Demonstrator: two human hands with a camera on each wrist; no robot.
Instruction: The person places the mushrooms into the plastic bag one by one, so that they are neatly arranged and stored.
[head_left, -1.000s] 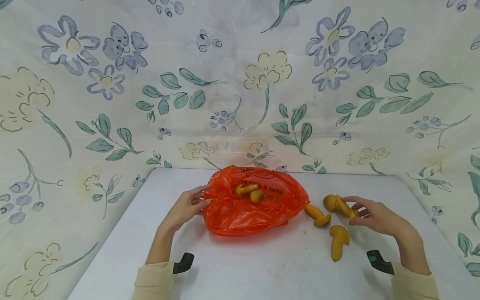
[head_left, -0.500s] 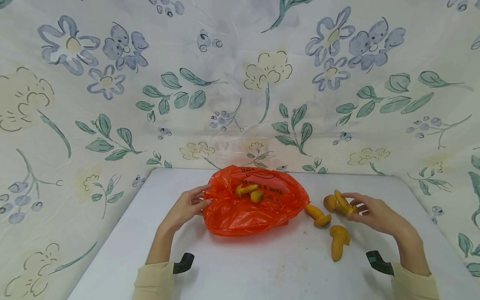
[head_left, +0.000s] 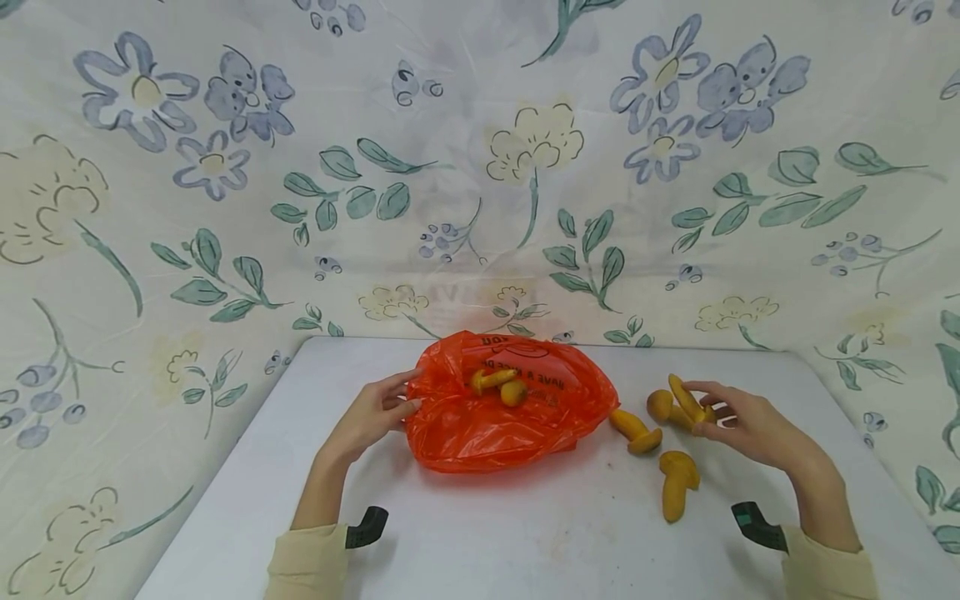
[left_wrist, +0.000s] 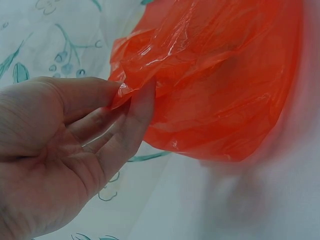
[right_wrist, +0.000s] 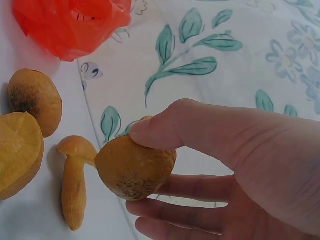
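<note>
On white tabletop (head_left: pixel 555 542): L hand (head_left: pixel 371 421) on red bag (head_left: pixel 472 437), R hand (head_left: pixel 757 429) w/ held mushroom (right_wrist: pixel 135 170).
L fingers (left_wrist: pixel 140 117) pinch bag's L edge; 2 bagged mushrooms (head_left: pixel 513 393) visible inside. R thumb + fingers pinch held mushroom's cap, stem angled away from palm, just by 3 loose mushrooms (head_left: pixel 637 433), R of bag, 1 at its R tip.

"What's cut off?"
"The bag (left_wrist: pixel 215 75), at the top of both wrist views; a mushroom (right_wrist: pixel 19 156), at the right wrist view's left edge."
"Hidden?"
"Part of the held mushroom (right_wrist: pixel 135 167), covered by the right grip (right_wrist: pixel 260 160)."
"Unclear?"
"The left wrist view's dim patch (left_wrist: pixel 240 195) is blurred; the lowest print (head_left: pixel 542 395) is tiny."
</note>
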